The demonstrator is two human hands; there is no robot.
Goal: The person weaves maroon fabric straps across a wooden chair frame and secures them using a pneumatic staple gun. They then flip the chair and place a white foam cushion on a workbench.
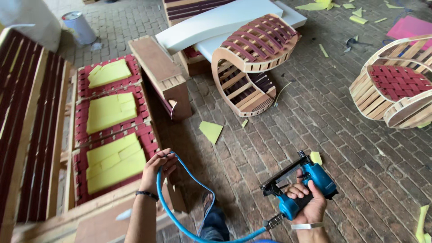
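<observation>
Lower right of frame: right hand (306,204) grips the blue staple gun (302,186), fingers (294,191) wrapped shut around the handle. Gun's long axis runs diagonally, nose toward upper right, away from the sofa frame (76,139). Blue air hose (180,211) loops from the gun's base across bottom centre to the left hand (157,171). Left hand sits at lower centre-left on the sofa frame's edge, fingers curled loosely, hose passing by them; actual pinch unclear. Sofa frame with yellow foam pads (112,159) lies left of both hands, so left hand is nearer, gun well apart over the brick floor (315,126).
</observation>
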